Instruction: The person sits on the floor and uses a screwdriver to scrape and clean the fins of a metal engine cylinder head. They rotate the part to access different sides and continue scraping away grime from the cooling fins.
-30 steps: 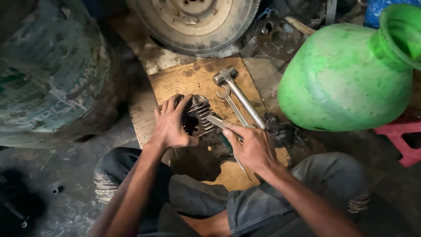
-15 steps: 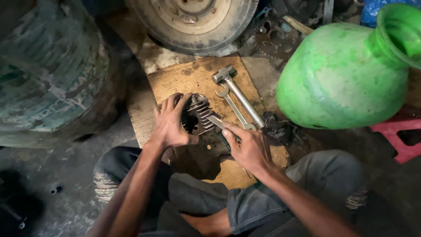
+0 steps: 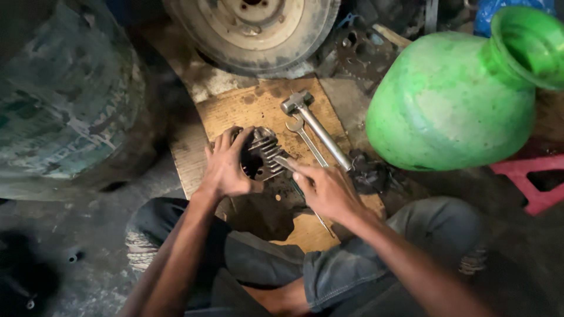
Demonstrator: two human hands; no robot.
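Clearly heavy, rigid, greasy: finned metal cylinder [image 3: 261,154] on wooden board [image 3: 264,111]. Left hand [image 3: 226,167] clamped round its rim; right hand [image 3: 326,188] closed on thin tool [image 3: 288,164]. Best grasped by fins.

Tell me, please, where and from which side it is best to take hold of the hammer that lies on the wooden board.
Probably by the free middle of its metal shaft, coming from above. The hammer lies flat on the wooden board, head toward the wheel. A spanner lies close along its left side, and the shaft's lower end runs near the right hand, so the upper-right side is more open.
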